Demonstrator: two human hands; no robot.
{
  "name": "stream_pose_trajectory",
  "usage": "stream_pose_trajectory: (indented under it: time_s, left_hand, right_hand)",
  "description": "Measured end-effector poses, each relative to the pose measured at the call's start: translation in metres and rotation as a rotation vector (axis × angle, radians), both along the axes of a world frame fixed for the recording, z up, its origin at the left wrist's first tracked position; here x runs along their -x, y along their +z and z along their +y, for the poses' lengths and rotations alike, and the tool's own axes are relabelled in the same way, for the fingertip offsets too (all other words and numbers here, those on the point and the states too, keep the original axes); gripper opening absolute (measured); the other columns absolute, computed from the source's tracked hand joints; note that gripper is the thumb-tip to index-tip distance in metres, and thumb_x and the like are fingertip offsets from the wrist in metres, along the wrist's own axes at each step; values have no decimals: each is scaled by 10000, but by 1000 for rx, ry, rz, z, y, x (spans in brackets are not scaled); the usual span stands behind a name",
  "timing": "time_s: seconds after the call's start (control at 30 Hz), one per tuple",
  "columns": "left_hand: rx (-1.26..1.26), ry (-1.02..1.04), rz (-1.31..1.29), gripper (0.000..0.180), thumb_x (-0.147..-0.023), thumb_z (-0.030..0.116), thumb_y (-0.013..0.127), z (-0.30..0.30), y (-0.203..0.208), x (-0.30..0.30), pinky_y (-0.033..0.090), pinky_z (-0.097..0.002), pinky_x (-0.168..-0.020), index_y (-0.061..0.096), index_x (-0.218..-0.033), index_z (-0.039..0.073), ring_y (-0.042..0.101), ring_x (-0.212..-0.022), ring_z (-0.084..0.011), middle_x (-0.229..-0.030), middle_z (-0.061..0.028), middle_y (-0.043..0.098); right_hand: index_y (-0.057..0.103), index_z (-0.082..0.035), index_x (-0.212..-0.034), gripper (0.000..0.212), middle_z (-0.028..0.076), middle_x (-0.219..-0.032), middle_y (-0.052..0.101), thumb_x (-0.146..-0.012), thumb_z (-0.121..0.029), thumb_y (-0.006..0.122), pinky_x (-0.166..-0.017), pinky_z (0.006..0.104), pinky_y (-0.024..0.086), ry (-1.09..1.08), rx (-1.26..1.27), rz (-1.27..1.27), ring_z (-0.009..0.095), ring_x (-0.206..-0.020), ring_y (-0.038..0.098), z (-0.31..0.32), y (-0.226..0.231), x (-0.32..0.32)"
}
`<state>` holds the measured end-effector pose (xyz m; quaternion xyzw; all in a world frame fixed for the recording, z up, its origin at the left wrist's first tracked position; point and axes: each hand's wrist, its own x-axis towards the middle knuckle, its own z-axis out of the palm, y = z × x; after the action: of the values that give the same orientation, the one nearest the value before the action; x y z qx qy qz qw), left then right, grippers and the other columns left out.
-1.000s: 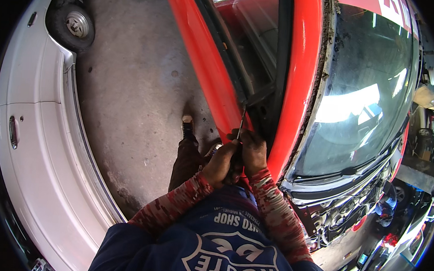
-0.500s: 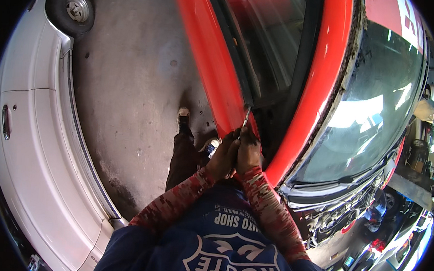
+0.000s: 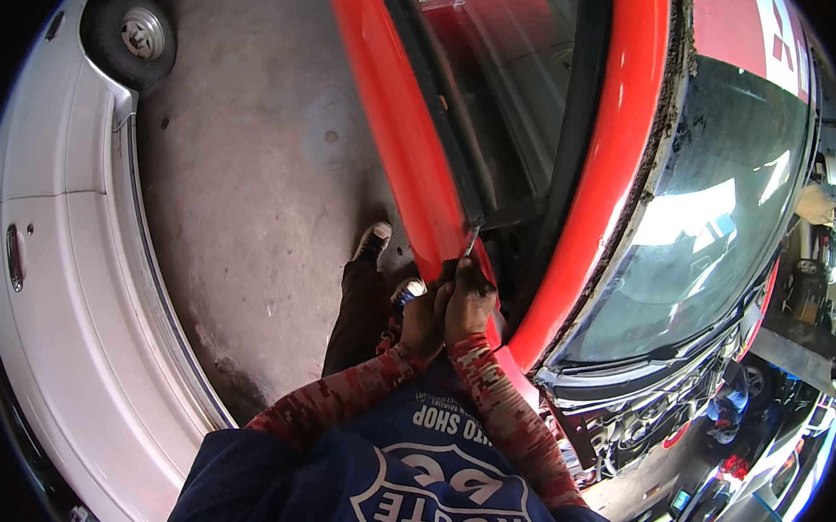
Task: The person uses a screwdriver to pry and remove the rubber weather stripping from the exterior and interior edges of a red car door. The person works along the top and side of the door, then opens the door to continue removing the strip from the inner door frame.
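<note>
My right hand [image 3: 471,303] is closed around a thin metal tool [image 3: 471,243] with a narrow shaft like a screwdriver's; its handle is hidden in my fingers. The tip touches the red car door [image 3: 415,156] at the front lower corner of its window opening, beside the black trim [image 3: 445,138]. My left hand [image 3: 424,324] is closed and pressed against the right one. What its fingers grip is hidden. Both forearms wear red camouflage sleeves.
The red car's windshield [image 3: 718,212] and red pillar [image 3: 615,168] rise to my right, with exposed engine-bay parts [image 3: 609,431] nearer me. A silver vehicle [image 3: 63,268] stands along the left. Concrete floor [image 3: 262,156] lies between. A person [image 3: 730,409] is far right.
My hands and the tool sit slightly lower in the picture, and the visible shaft looks shorter. My feet have shifted a little and the view has moved slightly.
</note>
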<state>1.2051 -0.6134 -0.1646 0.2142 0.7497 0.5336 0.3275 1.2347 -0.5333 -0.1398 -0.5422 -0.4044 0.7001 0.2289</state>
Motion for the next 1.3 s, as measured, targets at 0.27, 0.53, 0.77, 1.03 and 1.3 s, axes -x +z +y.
stream_pose_trajectory:
  time_s: [0.27,0.53,0.77,1.03,1.3]
  left_hand:
    - [-75,-41,-132,467,-1118,398,389,4,2,14,529,-434,-642,646,-1140,9,733,-834,-381,-877,-240,711]
    - [-130,-77,-88,454,-1110,381,399,-1,-7,17,518,-458,-613,646,-1134,1,722,-772,-403,-803,-241,696]
    - [-72,-114,-116,478,-1095,415,421,-6,-23,16,525,-478,-617,638,-1225,10,717,-775,-434,-831,-259,702]
    - [-86,-106,-137,479,-1093,421,422,-4,-23,15,522,-485,-594,633,-1221,11,720,-755,-431,-793,-267,688]
    - [-140,-160,-243,355,-1113,306,431,-2,-15,21,520,-410,-699,614,-1195,14,699,-822,-316,-889,-211,692]
  right_hand:
    - [684,-16,-833,343,37,-691,645,-1070,-210,531,-571,286,438,-60,-46,-19,121,-603,576,-3,-3,10]
    - [664,-25,-792,355,25,-687,622,-1064,-220,545,-578,290,425,-45,-117,-10,112,-605,547,-7,-18,6]
    - [607,-64,-772,381,16,-675,567,-1084,-267,524,-542,288,405,-17,-173,-9,115,-573,510,-5,-10,11]
    - [590,-66,-738,408,-1,-657,544,-1084,-271,521,-544,275,360,-8,-167,-19,94,-574,471,-1,2,19]
    - [581,-66,-721,428,-10,-649,524,-1085,-279,508,-545,261,339,-21,-106,22,78,-573,442,-7,5,12]
